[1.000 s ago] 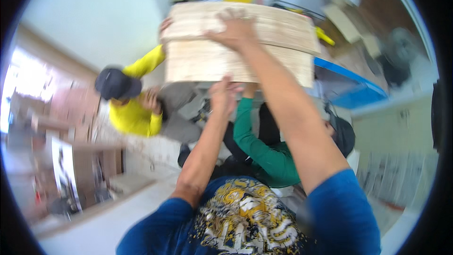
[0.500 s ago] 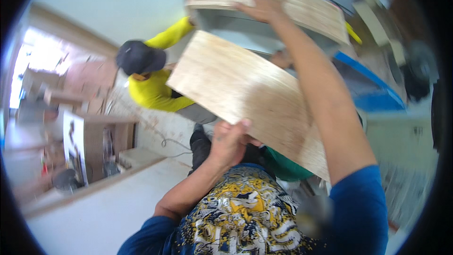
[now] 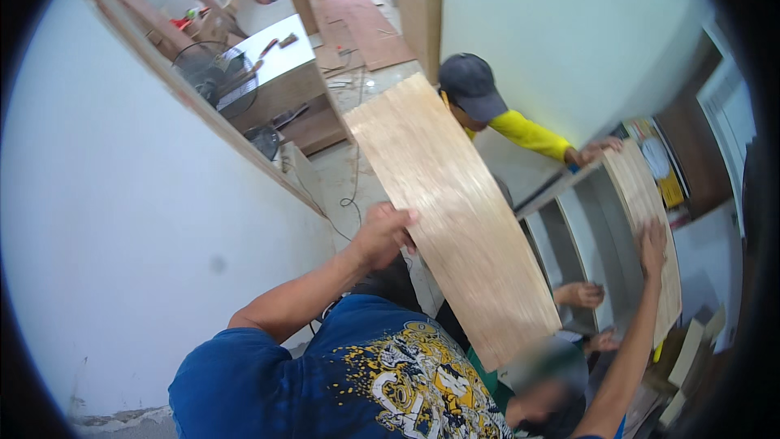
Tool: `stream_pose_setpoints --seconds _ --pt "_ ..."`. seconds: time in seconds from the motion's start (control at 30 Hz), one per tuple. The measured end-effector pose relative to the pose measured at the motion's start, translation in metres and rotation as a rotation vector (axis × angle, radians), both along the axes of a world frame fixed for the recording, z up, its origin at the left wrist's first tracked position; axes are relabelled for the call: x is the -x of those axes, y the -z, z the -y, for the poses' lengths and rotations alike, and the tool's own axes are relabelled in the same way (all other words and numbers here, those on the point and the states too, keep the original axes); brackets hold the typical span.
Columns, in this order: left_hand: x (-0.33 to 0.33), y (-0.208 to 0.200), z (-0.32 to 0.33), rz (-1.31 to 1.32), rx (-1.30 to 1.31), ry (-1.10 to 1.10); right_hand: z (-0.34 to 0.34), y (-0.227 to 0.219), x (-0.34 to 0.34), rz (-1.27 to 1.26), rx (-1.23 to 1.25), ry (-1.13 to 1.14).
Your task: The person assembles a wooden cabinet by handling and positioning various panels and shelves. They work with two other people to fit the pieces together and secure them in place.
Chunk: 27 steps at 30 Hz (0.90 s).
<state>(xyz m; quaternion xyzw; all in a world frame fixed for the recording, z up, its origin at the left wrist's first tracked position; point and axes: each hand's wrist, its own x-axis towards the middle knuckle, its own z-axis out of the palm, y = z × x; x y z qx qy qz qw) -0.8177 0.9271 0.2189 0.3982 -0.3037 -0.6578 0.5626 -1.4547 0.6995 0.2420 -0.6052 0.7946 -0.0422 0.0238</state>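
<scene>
Near the pale wall (image 3: 585,49), left hand (image 3: 386,234) grips an unattached board (image 3: 455,219); right hand (image 3: 652,248) rests flat on the open-fronted cabinet (image 3: 600,215)'s seated top (image 3: 632,183).

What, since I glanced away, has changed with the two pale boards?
The left hand now grips the loose board by its edge, drawn away from the top board and swung leftward; the view turned left too. The right hand stays on the top board, the yellow-sleeved co-worker's hand at its end.
</scene>
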Motion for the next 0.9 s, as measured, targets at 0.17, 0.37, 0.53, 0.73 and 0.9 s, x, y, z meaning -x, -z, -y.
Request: stream_pose_setpoints --seconds 0.17,0.37,0.53,0.73,0.9 --pt "-0.122 0.023 0.033 -0.319 0.006 -0.378 -0.037 -0.027 0.000 0.067 0.179 -0.115" --pt "-0.287 0.079 0.114 -0.263 0.043 -0.719 -0.102 -0.115 -0.225 1.068 -0.053 -0.327" --pt "-0.416 0.140 0.194 -0.316 -0.027 -0.672 -0.079 -0.023 -0.430 1.399 -0.397 -0.377" --pt "-0.516 0.149 0.247 -0.334 -0.109 -0.644 -0.033 0.102 -0.629 1.461 -0.540 -0.136" --pt "-0.547 0.128 0.312 -0.225 -0.129 -0.649 0.073 0.086 -0.737 1.325 -0.264 -0.289"
